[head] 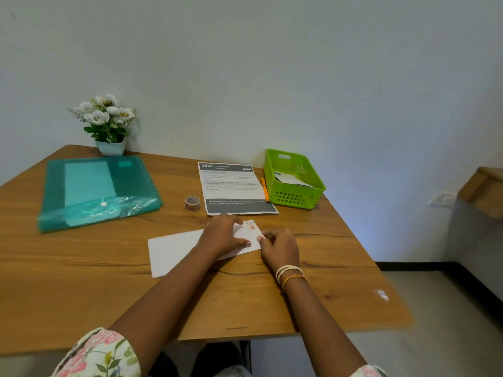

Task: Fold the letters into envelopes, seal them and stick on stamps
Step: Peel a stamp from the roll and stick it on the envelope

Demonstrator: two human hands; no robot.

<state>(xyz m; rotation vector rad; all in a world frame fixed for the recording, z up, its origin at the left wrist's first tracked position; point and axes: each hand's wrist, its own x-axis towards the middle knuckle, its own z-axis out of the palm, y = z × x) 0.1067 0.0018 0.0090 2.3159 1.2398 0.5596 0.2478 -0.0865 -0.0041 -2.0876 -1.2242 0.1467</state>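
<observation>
Resting on the envelope (174, 251), the left hand (223, 235) presses it flat, while the right hand (280, 244) seemingly pinches its edge beside the stamp (251, 227); tape (192, 203) lies beyond.

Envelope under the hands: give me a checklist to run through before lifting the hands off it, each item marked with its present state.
1. White envelope lies flat on the wooden table: ok.
2. Left hand rests on the envelope and holds it down: ok.
3. Right hand is at the envelope's right end, fingertips on the paper: ok.
4. Stamp sticker sits near the envelope's far right corner: ok; whether it is fully pressed down: cannot tell.
5. Flap sealed: cannot tell, no flap shows.
6. Green basket by the wall has room for another; it already holds white paper items: ok.
7. Sticker tape roll stands within reach beside the printed sheet: ok.
</observation>
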